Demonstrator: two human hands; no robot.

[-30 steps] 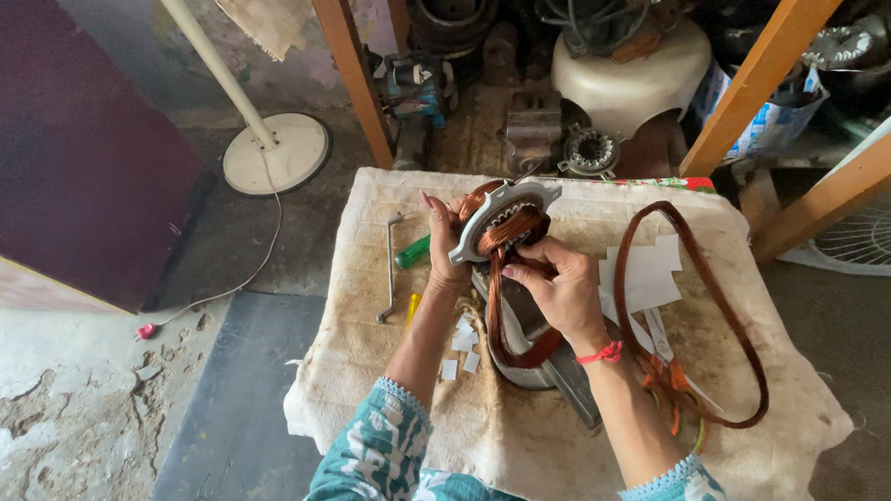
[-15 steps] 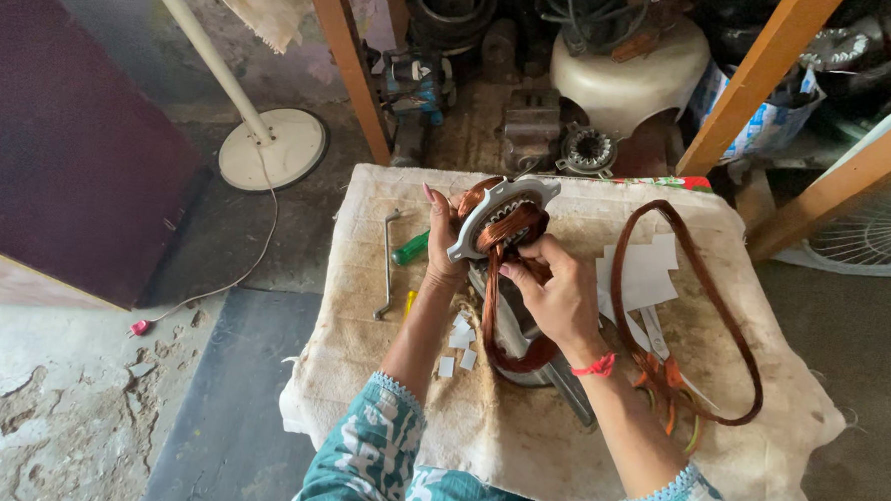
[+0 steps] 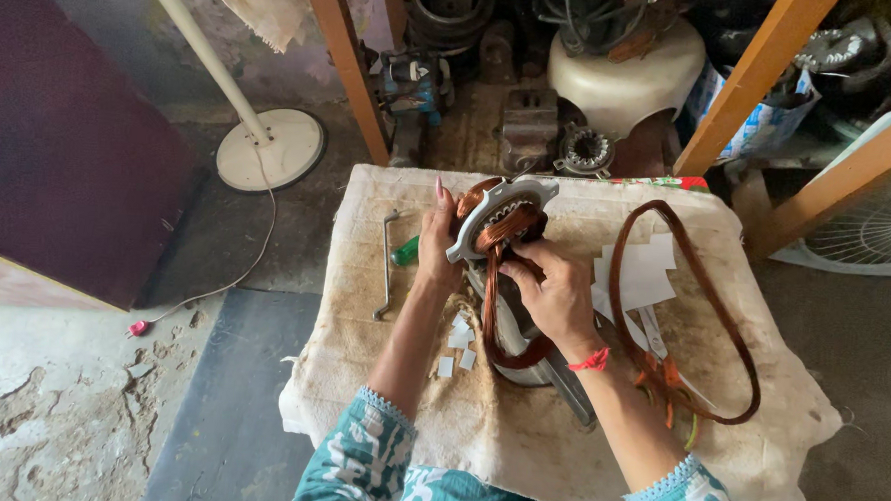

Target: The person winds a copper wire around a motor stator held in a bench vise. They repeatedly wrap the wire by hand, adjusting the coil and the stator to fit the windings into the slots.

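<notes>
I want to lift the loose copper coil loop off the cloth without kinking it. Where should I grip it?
Probably the loose copper coil loop is best taken at its near, lower end, where coloured ties bundle it. Come from the right side: that side lies bare on the cloth, while paper slips crowd its left.

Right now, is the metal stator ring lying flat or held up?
Held up: the stator ring stands tilted between the left hand and right hand.

The motor stator (image 3: 502, 215) is silver-grey metal wound with copper-brown wire, and a copper-brown wire loop (image 3: 685, 311) lies beside white paper slips (image 3: 643, 274) on the counter's stained beige cloth (image 3: 518, 434). The sleeves (image 3: 376, 468) are teal with a white pattern, and a red thread band (image 3: 591, 361) circles the right wrist. A green-handled tool (image 3: 405, 251) lies by a grey bent rod (image 3: 386, 263); the fan stand base (image 3: 270, 149) is white.
</notes>
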